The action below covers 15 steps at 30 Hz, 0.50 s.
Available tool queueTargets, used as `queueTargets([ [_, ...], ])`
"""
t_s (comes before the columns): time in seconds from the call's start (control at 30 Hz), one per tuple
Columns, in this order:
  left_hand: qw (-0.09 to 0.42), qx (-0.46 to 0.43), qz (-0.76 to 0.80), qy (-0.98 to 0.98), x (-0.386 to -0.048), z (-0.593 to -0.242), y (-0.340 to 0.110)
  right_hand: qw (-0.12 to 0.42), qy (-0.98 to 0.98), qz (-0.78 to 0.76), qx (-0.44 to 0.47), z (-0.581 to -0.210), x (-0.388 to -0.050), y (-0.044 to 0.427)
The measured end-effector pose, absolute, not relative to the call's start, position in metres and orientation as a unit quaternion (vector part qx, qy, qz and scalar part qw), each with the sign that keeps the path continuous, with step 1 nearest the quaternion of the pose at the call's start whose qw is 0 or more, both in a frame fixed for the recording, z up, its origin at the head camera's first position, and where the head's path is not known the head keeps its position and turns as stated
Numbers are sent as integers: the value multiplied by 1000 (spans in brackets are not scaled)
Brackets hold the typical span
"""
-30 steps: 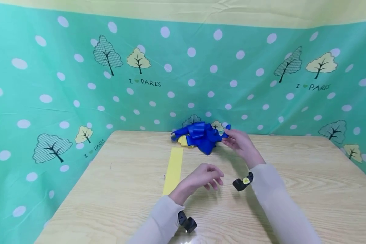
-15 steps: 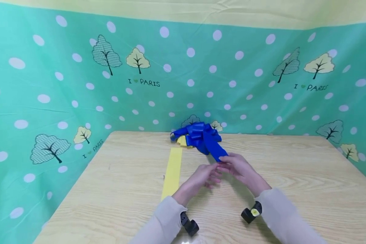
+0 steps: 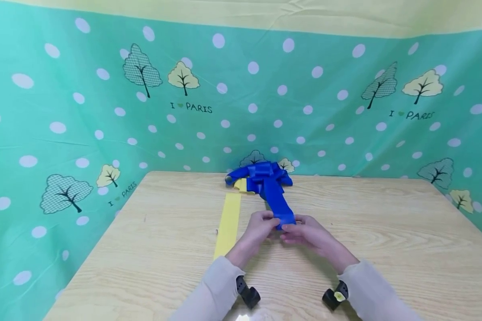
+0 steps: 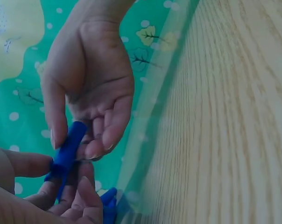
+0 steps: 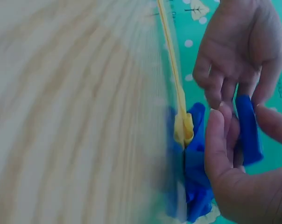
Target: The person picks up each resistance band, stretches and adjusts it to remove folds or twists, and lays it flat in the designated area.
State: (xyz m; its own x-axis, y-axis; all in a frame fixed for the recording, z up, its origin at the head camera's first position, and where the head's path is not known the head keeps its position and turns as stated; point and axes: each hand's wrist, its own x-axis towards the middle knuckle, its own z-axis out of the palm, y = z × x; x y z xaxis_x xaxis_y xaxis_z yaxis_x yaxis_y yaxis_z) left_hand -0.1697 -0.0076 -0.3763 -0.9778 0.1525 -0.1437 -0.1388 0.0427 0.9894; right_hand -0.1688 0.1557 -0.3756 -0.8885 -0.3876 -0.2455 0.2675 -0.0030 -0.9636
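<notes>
A glossy blue ribbon bow (image 3: 261, 170) lies at the far edge of the table, its loops bunched together. One wide blue tail (image 3: 276, 199) runs from it toward the person. My left hand (image 3: 254, 234) pinches the left side of the tail's end, thumb on top. On the other side, my right hand (image 3: 311, 234) pinches the same end between thumb and fingers. Both wrist views show the blue ribbon (image 4: 68, 147) (image 5: 247, 133) edge-on between the two hands. A flat yellow ribbon (image 3: 229, 218) extends from near the bow toward the left forearm, which hides its near part.
Yellow loops (image 3: 241, 184) peek out beneath the bow's left side. The light wooden table (image 3: 385, 240) reaches back to a green dotted curtain (image 3: 317, 102) printed with trees. A black wrist camera (image 3: 247, 292) sits on the left wrist, another (image 3: 334, 298) on the right.
My right hand has drawn the blue tail from the bow's right side toward the person. My left hand, empty before, now pinches its end too.
</notes>
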Motion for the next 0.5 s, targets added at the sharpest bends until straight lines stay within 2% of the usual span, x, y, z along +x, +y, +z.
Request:
queueTargets([
  [0.13, 111, -6, 697, 709, -171, -374, -11, 189, 704, -683, -47, -378, -173, 159],
  [0.3, 118, -18, 717, 687, -172, -369, -15, 117, 767, -623, -98, -375, -177, 155],
  [0.5, 125, -14, 717, 686, -173, -364, -20, -37, 826, -550, -118, -370, -183, 140],
])
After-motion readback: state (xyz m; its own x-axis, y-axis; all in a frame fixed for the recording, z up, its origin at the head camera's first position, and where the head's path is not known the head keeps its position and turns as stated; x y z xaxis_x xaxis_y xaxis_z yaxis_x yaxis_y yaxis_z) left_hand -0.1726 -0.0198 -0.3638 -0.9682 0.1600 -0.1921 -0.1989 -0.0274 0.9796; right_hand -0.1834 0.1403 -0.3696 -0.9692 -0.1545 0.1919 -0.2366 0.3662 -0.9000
